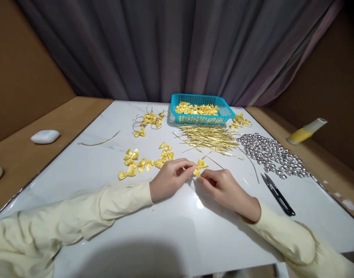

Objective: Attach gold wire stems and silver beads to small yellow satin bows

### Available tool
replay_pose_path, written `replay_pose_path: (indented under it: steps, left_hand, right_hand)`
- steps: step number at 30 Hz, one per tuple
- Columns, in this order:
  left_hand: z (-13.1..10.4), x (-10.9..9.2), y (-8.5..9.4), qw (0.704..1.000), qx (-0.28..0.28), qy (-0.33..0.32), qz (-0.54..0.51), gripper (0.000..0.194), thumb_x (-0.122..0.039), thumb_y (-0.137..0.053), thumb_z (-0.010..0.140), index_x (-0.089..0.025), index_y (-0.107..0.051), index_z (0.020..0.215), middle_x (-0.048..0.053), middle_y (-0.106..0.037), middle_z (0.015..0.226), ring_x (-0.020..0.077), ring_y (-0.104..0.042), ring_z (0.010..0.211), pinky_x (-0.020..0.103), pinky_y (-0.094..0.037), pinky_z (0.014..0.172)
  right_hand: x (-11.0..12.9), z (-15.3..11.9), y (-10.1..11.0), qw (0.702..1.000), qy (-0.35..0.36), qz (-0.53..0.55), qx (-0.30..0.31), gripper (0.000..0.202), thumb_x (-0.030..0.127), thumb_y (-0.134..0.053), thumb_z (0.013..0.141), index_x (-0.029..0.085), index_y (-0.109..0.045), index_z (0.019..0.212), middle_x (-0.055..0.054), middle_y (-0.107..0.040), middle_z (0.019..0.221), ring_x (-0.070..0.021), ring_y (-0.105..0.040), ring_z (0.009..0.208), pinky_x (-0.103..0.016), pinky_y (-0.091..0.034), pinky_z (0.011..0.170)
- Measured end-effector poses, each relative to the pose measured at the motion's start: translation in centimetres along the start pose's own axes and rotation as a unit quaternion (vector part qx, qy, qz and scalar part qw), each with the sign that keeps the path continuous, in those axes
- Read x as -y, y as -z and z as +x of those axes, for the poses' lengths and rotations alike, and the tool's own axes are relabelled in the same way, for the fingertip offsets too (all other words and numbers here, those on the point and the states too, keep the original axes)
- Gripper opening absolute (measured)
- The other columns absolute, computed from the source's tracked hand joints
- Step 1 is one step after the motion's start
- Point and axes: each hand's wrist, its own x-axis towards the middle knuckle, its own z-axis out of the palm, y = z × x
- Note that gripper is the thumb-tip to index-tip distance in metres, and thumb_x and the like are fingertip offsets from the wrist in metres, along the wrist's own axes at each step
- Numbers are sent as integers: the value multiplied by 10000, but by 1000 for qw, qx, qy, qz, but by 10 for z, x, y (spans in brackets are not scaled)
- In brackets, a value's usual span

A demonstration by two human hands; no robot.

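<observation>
A yellow ribbon bow (200, 167) is held up between my two hands over the white table. My left hand (172, 177) pinches it at its left side with thumb and forefinger. On the other side, my right hand (227, 190) has its fingers closed at the bow's lower right edge; whether a wire is also between the fingers is too small to tell. Several loose yellow bows (131, 169) lie left of my left hand. Beyond my hands is a pile of gold wire ties (208, 138).
A teal basket (202, 119) of bows stands at the back. Finished-looking bows with wire loops (150, 119) lie left of it. Silver rings (272, 152) and black snips (278, 194) are at the right. A white case (45, 136) and a yellow-wrapped tube (306, 131) sit at the sides.
</observation>
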Motion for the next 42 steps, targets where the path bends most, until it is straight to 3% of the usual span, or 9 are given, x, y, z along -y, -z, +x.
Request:
replay_pose_path:
  steps: [13,21,35,42]
  left_hand:
    - [1,4,1,999,-25,-19,26,187,-228,-477,845,-154,-648,844,38,-666,830,134,-584,734,222,-444,653]
    - [1,5,-3,997,-50,50,-32,193,-268,-505,833,-150,-655,855,30,-674,858,140,-587,790,210,-451,682]
    - [2,3,0,999,-52,6,-11,159,-223,-525,809,-147,-665,802,36,-684,820,137,-601,734,208,-454,646]
    - [1,1,-2,996,-44,38,-61,148,-233,-558,787,-134,-666,807,49,-689,847,152,-612,786,218,-474,699]
  right_hand:
    - [-1,1,-6,991,-35,128,-15,263,226,-415,874,176,-488,626,37,-479,532,-87,-423,475,-203,-343,511]
    - [1,-2,-9,980,-76,183,3,295,281,-406,894,167,-529,651,68,-400,431,-73,-379,389,-199,-342,474]
    - [-3,0,-6,992,-31,125,0,278,251,-426,877,175,-471,614,29,-489,536,-87,-425,481,-203,-341,509]
    - [-4,0,-3,996,-26,80,9,255,232,-425,865,175,-460,619,37,-454,526,-87,-381,468,-211,-303,490]
